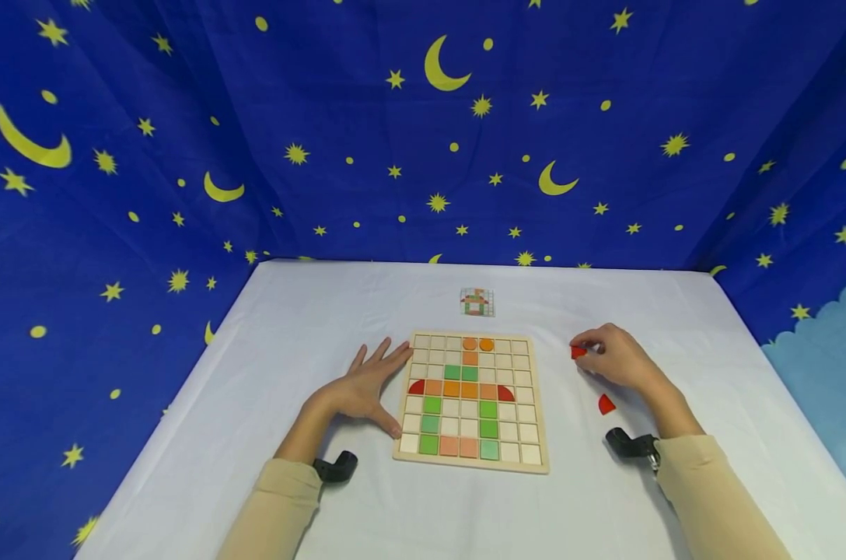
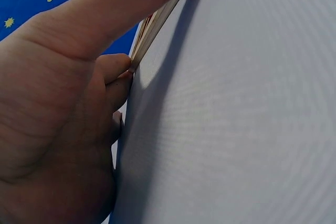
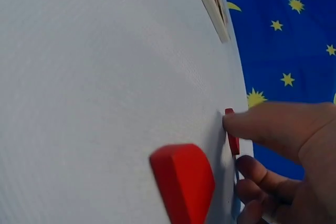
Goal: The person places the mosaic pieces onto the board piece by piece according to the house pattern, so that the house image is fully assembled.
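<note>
A wooden grid board lies on the table, with green, orange, pink and red pieces set among its pale squares. My left hand is spread at the board's left side, thumb and index finger touching its edge. To the right of the board, my right hand pinches a red block between thumb and fingers; the right wrist view shows this red block partly covered by the thumb. Nearer to me, a second red block, a quarter circle, lies on the cloth, seen large in the right wrist view.
A small picture card showing a coloured grid pattern lies behind the board. White cloth covers the table. Blue curtains with yellow moons and stars stand at the back and sides. Black wrist cameras sit at both wrists.
</note>
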A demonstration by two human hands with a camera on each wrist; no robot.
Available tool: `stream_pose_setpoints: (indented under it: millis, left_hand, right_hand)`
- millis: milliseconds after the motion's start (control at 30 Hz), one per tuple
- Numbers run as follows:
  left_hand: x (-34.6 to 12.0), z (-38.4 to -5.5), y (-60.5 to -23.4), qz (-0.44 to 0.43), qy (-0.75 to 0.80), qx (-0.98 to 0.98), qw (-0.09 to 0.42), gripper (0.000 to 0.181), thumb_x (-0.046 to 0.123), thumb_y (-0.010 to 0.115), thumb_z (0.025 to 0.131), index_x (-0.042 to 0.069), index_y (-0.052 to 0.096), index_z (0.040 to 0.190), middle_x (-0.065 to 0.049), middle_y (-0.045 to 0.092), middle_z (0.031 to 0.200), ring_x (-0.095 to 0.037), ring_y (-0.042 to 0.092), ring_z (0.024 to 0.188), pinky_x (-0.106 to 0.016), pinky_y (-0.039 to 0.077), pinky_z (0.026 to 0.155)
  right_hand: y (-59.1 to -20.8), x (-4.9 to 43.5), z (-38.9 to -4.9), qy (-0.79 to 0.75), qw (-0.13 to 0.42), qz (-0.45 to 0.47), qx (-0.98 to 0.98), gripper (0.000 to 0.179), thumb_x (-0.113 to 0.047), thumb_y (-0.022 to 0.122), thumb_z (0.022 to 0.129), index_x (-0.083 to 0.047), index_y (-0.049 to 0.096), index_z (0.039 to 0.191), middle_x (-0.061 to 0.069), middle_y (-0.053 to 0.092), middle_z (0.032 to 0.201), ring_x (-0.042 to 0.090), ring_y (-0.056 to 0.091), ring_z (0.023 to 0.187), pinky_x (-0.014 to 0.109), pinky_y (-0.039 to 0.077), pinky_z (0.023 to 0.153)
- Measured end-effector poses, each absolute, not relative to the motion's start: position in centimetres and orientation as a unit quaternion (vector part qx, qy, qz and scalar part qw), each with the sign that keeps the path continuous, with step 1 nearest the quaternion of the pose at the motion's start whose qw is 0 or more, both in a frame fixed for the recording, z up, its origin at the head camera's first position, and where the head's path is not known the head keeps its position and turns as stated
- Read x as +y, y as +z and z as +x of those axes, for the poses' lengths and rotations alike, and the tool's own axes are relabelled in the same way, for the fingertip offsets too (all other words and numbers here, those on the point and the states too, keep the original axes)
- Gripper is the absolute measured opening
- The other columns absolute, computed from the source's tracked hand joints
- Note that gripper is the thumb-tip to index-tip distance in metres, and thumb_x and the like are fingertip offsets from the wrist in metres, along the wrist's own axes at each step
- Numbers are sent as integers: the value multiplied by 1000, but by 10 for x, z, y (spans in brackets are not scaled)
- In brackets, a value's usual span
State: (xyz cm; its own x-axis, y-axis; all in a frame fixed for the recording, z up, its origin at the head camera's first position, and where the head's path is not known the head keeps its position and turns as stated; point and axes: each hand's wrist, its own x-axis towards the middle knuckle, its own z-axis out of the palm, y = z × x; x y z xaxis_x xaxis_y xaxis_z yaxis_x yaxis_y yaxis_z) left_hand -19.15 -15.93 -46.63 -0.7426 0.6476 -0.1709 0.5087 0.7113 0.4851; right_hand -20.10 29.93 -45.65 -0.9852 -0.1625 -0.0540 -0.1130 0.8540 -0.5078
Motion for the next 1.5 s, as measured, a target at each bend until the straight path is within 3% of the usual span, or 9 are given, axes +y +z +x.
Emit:
stream_pose_setpoints:
  millis: [300,467,633,1267,1500]
  left_hand:
    - [-159,-192,-467,315,209,911,167,140,72,81,47,19,11,156,3,4,161,-25,-8,145,-50,-12,113]
    - [-160,-193,-467,315,206,912,166,140,73,80,47,19,10,156,3,4,161,-25,-8,145,-50,-11,113]
    - [-160,-193,-467,315,204,912,167,140,73,80,47,19,10,156,4,3,161,-24,-9,145,-50,-11,113]
    - [-159,-193,-466,312,207,913,165,141,74,80,46,18,12,156,3,4,161,-24,-8,145,-51,-11,113]
    - [-159,-192,-466,313,213,910,168,141,74,80,46,18,11,156,2,4,161,-25,-8,145,-51,-11,113]
  right_hand:
    - [-458,293,-200,-269,49,-93,957,29,-19,77,79,-11,73,107,7,60,97,24,50,84,38,43,70]
    - [-458,292,-200,-275,65,-66,957,36,-16,75,79,-8,68,114,13,60,106,29,50,89,43,45,76]
    - [-458,294,-198,-274,60,-54,958,40,-16,73,80,-3,65,117,13,60,102,28,51,88,42,45,76]
    - [-455,272,-201,-318,73,-79,942,36,-10,69,77,-5,69,113,8,59,90,23,49,76,33,42,61]
    - [-458,248,-195,-354,64,-128,924,35,-11,72,77,-11,71,112,3,59,90,21,49,76,33,42,62]
